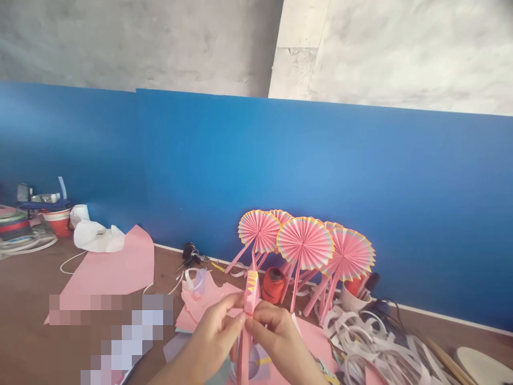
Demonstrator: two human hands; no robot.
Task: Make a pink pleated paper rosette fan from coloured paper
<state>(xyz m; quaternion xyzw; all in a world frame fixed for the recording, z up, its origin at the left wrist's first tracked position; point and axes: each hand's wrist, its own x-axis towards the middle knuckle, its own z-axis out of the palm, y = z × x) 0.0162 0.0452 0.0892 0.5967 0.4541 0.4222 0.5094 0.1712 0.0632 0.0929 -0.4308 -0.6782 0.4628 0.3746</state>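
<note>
Between my two hands a folded pink paper fan (251,291) stands upright, its pleats closed and its top edge striped yellow and white. My left hand (219,329) pinches it from the left with thumb and fingers. From the right, my right hand (276,326) pinches the same spot, the fingertips of both hands nearly meeting. A pink strip like a handle runs down below my fingers. Just behind, several finished round pink fans (305,243) with yellow-edged rims lean on the blue panel. The exact fold under my fingertips is hidden.
A red spool (273,286) stands behind my hands. Curled white paper strips (360,342) heap at the right, near a white cup (355,299). Pink sheets (120,267) and a red paper cup (58,222) are on the left. The blue panel (224,160) bounds the table's back.
</note>
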